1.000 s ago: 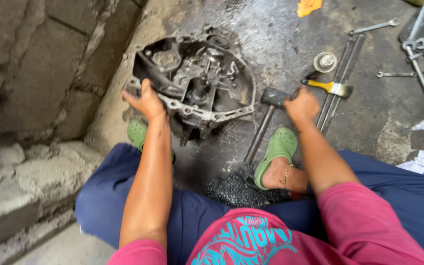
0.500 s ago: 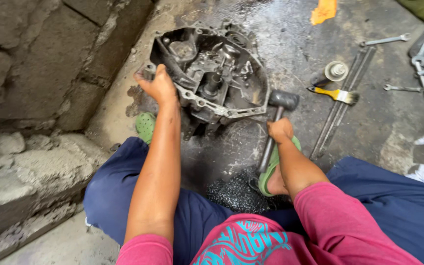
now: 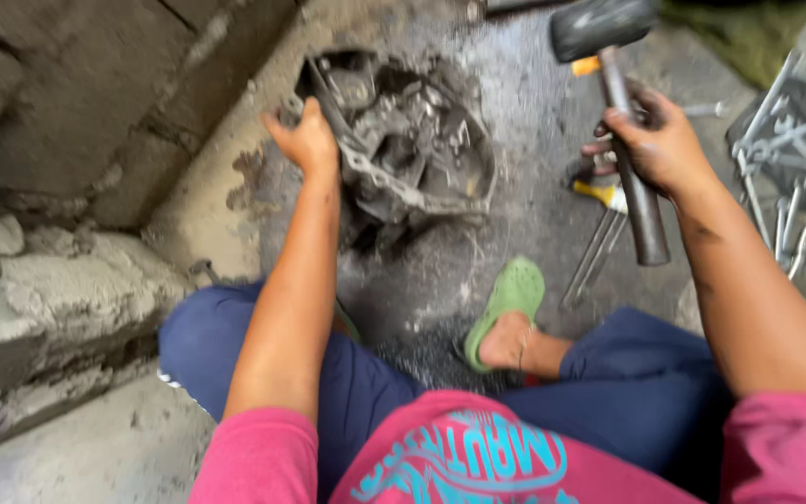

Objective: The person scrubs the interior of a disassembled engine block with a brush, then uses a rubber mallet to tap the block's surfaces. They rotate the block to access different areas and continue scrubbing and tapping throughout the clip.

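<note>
Grease-dark gearbox housing (image 3: 403, 140) sits on the wet concrete floor (image 3: 524, 103) just ahead of my feet, close to the rough stone wall (image 3: 76, 103). My left hand (image 3: 305, 140) is clenched on its near-left rim. My right hand (image 3: 660, 145) grips the metal handle of a hammer (image 3: 622, 112) — black head raised, up above the casing and to its right. My green sandal (image 3: 507, 301) lies below the housing, with loose wrenches (image 3: 781, 159) scattered off to my right.

Oily concrete floor (image 3: 534, 177): metal housing (image 3: 403, 140), loose rods (image 3: 594, 257), green sandal (image 3: 507, 303).
</note>
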